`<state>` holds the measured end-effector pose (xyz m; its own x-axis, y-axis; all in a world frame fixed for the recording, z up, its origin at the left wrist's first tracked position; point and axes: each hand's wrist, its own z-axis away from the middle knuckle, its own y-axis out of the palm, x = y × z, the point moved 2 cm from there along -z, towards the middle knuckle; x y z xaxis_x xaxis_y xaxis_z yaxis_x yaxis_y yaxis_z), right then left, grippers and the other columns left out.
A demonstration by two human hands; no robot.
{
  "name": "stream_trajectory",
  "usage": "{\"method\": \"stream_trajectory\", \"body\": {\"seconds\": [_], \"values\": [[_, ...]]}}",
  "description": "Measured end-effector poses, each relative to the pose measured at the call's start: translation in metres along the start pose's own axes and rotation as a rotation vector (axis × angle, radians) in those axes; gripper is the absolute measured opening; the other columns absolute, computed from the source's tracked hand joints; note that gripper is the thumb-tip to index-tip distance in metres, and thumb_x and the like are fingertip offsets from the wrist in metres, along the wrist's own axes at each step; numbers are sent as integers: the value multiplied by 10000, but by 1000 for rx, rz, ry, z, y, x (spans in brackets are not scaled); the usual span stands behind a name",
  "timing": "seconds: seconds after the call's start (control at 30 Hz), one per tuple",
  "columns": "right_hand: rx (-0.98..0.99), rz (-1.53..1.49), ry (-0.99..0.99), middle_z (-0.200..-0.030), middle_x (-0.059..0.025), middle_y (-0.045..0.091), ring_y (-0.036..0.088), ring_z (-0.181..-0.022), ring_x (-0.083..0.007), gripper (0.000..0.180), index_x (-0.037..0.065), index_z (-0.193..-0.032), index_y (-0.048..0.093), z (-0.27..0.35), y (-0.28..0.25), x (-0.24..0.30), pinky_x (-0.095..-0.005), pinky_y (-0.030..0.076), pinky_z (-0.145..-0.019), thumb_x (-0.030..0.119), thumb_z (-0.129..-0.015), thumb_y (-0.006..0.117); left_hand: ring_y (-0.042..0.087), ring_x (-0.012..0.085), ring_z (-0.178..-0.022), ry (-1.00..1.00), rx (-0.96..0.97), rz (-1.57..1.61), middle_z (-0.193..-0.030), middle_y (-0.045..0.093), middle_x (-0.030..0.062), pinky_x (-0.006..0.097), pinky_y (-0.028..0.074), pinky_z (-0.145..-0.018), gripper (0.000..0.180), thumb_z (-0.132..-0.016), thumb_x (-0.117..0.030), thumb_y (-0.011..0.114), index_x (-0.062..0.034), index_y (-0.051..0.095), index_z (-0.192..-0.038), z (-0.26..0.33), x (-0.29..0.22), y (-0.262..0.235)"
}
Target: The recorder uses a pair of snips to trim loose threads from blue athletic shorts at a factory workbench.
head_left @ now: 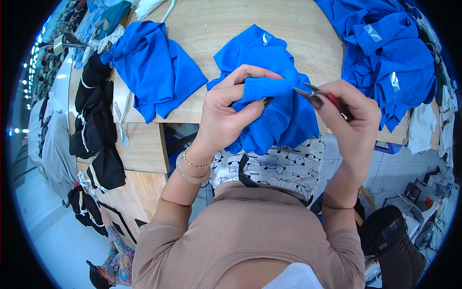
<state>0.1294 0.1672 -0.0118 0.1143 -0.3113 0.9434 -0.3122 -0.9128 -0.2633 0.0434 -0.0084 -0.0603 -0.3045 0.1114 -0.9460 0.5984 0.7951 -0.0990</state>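
Note:
A bright blue garment lies over the front edge of the wooden table, part of it hanging over my lap. My left hand is closed on its ribbed cuff, thumb below and fingers above. Just right of the cuff, my right hand grips a small pair of thread snips with a bit of red on the handle. The snips' blades point left and their tips are close beside the blue fabric; whether they touch it I cannot tell.
Another folded blue garment lies on the table at left. A heap of blue garments with silvery labels covers the right side. Black bundles tied with white strips line the far left. Another person is at lower left.

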Motion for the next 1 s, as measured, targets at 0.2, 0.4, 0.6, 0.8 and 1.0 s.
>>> {"method": "stream_trajectory", "body": {"seconds": [0.2,0.4,0.6,0.8,1.0], "values": [[60,111,-30,-697,-6,576,428,-563,-36,91,-12,-863,634,1,5,-2,-164,312,-501,19,-789,675,535,104,-775,-80,-17,73,-933,613,100,197,411,-637,235,-706,121,562,38,685,-888,2,-2,0],[54,-30,-8,-756,-5,616,387,-596,-10,242,12,-999,638,-10,11,-7,-150,319,-519,7,-767,705,533,95,-755,-135,88,126,-913,596,48,216,423,-648,163,-730,27,646,13,693,-885,2,-2,0],[138,-268,67,-807,-14,641,500,-671,-24,159,5,-955,640,-7,21,-28,-158,406,-613,46,-806,679,565,93,-758,-155,85,161,-925,623,46,220,448,-641,145,-731,-24,727,0,708,-873,-3,-5,5],[54,-204,57,-840,-33,668,561,-715,-45,198,-6,-985,633,-6,16,-20,-177,450,-639,45,-801,687,539,81,-707,-169,85,70,-804,610,31,213,426,-608,113,-754,0,697,4,698,-867,-1,-12,3],[78,-88,-78,-844,-59,677,611,-720,-74,230,-4,-990,648,-1,20,-30,-208,473,-602,34,-771,708,513,89,-721,-129,52,34,-797,597,33,217,407,-606,89,-764,12,675,17,671,-853,1,-9,3]]}}
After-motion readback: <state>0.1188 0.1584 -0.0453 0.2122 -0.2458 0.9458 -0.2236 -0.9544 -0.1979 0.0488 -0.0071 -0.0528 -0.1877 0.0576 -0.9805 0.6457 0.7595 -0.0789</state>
